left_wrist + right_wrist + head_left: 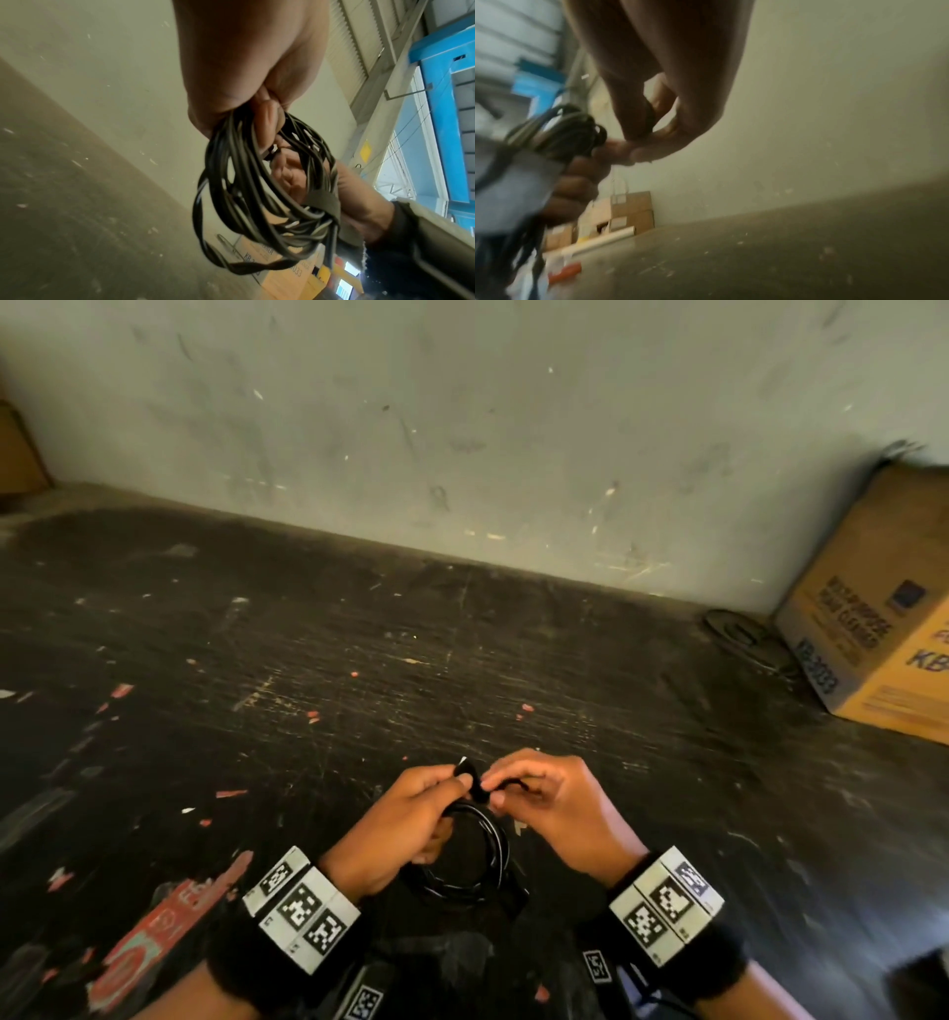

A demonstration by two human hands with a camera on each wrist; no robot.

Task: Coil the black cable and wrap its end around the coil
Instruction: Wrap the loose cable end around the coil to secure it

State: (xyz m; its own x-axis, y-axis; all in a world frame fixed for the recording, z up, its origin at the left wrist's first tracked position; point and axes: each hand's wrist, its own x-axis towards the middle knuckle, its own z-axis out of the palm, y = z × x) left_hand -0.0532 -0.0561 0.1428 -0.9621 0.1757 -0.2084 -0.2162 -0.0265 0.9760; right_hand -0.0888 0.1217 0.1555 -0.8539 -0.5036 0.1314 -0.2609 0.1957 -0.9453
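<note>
Both hands' fingers around the black cable coil.

A printed cardboard box stands at the right on the scuffed dark table, against the pale wall.

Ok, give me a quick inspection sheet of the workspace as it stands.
Surface: dark scratched table, flecked with red and white scraps.
Job's things: black cable in a multi-loop coil, held above the table; its end sticks up between the hands.
Clutter: cardboard box far right; dark ring-shaped item beside it, unclear.
Grippers: left hand grips the coil; right hand pinches a cable strand.
Cables: only the black one.
Surroundings: scuffed pale wall behind.
</note>
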